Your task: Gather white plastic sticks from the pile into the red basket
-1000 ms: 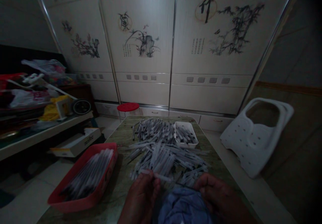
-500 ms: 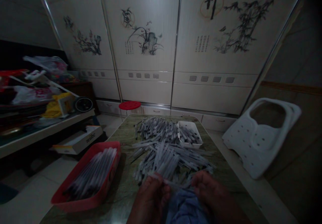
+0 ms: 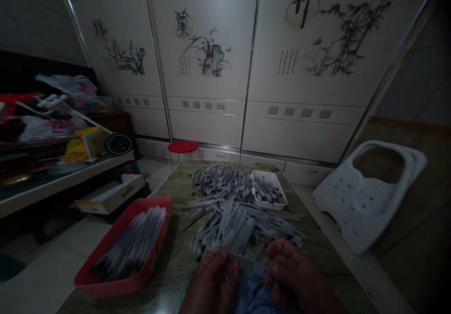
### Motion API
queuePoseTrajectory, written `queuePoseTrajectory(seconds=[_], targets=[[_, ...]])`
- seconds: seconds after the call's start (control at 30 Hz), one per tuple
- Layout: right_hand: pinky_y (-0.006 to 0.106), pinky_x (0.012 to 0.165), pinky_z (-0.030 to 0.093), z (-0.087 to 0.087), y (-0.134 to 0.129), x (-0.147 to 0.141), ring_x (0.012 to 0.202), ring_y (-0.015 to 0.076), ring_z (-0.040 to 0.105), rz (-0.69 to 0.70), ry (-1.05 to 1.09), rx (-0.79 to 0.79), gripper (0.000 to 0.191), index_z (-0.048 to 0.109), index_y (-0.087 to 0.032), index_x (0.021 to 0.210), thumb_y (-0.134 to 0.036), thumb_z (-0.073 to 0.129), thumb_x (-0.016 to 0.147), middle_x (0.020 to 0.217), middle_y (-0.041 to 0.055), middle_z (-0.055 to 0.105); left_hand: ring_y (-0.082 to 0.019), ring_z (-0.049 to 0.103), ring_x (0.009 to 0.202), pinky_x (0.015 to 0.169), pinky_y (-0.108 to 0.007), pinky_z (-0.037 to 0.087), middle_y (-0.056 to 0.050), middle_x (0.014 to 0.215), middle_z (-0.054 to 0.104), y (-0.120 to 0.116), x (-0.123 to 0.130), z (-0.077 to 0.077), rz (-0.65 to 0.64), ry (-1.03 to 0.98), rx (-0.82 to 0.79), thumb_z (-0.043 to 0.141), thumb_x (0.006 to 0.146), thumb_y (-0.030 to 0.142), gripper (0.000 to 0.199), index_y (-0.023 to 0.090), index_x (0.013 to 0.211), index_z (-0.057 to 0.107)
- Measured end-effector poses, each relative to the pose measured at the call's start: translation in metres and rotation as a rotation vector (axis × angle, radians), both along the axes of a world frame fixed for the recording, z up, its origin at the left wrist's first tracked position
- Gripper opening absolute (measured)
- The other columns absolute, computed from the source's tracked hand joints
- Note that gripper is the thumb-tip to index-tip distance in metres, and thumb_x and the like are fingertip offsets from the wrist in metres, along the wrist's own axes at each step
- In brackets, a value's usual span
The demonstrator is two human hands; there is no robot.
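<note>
A slim, translucent pen (image 3: 241, 257) lies nearly level between my two hands, low in the middle of the view. My left hand (image 3: 213, 276) is closed, pinching its left part between thumb and forefinger. At the other end, the curled fingers of my right hand (image 3: 291, 271) are closed around the pen's tip area; a pale blurred bit there is too dim to name. Just beyond my hands a big heap of similar pens (image 3: 232, 220) with dark ends covers the table. Below the pen shows blue cloth (image 3: 255, 293).
A red plastic basket (image 3: 121, 286) of neatly aligned pens stands at the left of the green marbled table (image 3: 176, 262). The white tray (image 3: 269, 206) at the back right holds more pens. A red stool (image 3: 183, 146) and a folded white plastic seat (image 3: 359, 210) stand beyond.
The view has shifted slightly. My right hand has come a little inward and its fingers have curled closer to the pen's end; my left hand keeps its pinch.
</note>
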State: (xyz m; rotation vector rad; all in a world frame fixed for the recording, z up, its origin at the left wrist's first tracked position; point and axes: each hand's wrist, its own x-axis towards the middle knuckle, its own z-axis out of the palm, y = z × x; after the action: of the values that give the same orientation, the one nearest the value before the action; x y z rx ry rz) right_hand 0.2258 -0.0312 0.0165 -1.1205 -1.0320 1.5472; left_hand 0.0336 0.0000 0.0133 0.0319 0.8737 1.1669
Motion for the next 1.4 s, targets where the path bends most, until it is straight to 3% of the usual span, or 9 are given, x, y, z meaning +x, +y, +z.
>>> queuePoseTrajectory(seconds=[0.17, 0.3, 0.43, 0.57, 0.8, 1.0, 1.4], targets=[[0.021, 0.048, 0.038, -0.007, 0.004, -0.014, 0.048, 0.0093, 0.055, -0.009, -0.179, -0.005, 0.039, 0.056, -0.023, 0.097, -0.057, 0.071, 0.086, 0.068, -0.0052, 0.068, -0.013, 0.069, 0.051, 0.052, -0.020, 0.059, -0.002, 0.060, 0.067, -0.002, 0.002, -0.001, -0.092, -0.025, 0.002, 0.057, 0.096, 0.004, 0.022, 0.016, 0.077, 0.059], [0.023, 0.047, 0.033, -0.015, 0.012, -0.004, 0.047, 0.0098, 0.048, -0.134, -0.311, 0.024, 0.039, 0.059, -0.022, 0.091, -0.061, 0.062, 0.091, 0.065, -0.0057, 0.062, -0.012, 0.071, 0.053, 0.054, -0.019, 0.060, -0.003, 0.064, 0.069, 0.000, -0.002, 0.001, -0.043, 0.020, -0.018, 0.057, 0.096, 0.004, 0.020, 0.016, 0.081, 0.061], [0.033, 0.069, 0.047, -0.019, 0.019, 0.014, 0.080, 0.0229, 0.064, -0.353, -0.669, 0.178, 0.027, 0.067, -0.024, 0.094, -0.049, 0.058, 0.096, 0.085, 0.0026, 0.069, -0.012, 0.072, 0.055, 0.055, -0.019, 0.062, -0.002, 0.067, 0.070, 0.004, -0.012, 0.001, 0.013, 0.064, -0.004, 0.058, 0.095, 0.002, 0.019, 0.015, 0.082, 0.062], [0.041, 0.087, 0.046, -0.025, 0.025, 0.015, 0.099, 0.0282, 0.065, -0.327, -1.030, 0.367, 0.020, 0.072, -0.025, 0.099, -0.034, 0.054, 0.098, 0.103, 0.0075, 0.071, -0.013, 0.073, 0.057, 0.056, -0.021, 0.063, -0.002, 0.069, 0.069, 0.006, -0.017, -0.005, 0.037, 0.091, 0.006, 0.060, 0.093, 0.002, 0.017, 0.015, 0.083, 0.063], [0.044, 0.088, 0.042, -0.030, 0.035, -0.015, 0.104, 0.0306, 0.062, -0.288, -1.517, 0.466, 0.021, 0.076, -0.029, 0.101, -0.021, 0.057, 0.097, 0.104, 0.0078, 0.072, -0.012, 0.072, 0.054, 0.056, -0.020, 0.062, 0.001, 0.067, 0.069, 0.009, -0.026, -0.017, 0.017, 0.122, 0.000, 0.065, 0.089, 0.001, 0.017, 0.017, 0.086, 0.060], [0.045, 0.086, 0.038, -0.032, 0.043, -0.023, 0.102, 0.0307, 0.062, -0.265, -1.605, 0.460, 0.026, 0.077, -0.035, 0.103, -0.017, 0.062, 0.094, 0.102, 0.0057, 0.074, -0.014, 0.074, 0.056, 0.055, -0.019, 0.060, 0.002, 0.066, 0.070, 0.007, -0.032, -0.025, -0.015, 0.127, 0.021, 0.076, 0.084, 0.007, 0.020, 0.019, 0.090, 0.060], [0.044, 0.089, 0.039, -0.029, 0.041, -0.027, 0.101, 0.0304, 0.062, -0.251, -1.608, 0.440, 0.013, 0.072, -0.029, 0.094, -0.019, 0.063, 0.091, 0.100, 0.0041, 0.073, -0.014, 0.074, 0.057, 0.057, -0.019, 0.059, 0.002, 0.068, 0.071, 0.006, -0.042, -0.025, -0.027, 0.091, 0.043, 0.081, 0.079, 0.010, 0.027, 0.018, 0.092, 0.059]])
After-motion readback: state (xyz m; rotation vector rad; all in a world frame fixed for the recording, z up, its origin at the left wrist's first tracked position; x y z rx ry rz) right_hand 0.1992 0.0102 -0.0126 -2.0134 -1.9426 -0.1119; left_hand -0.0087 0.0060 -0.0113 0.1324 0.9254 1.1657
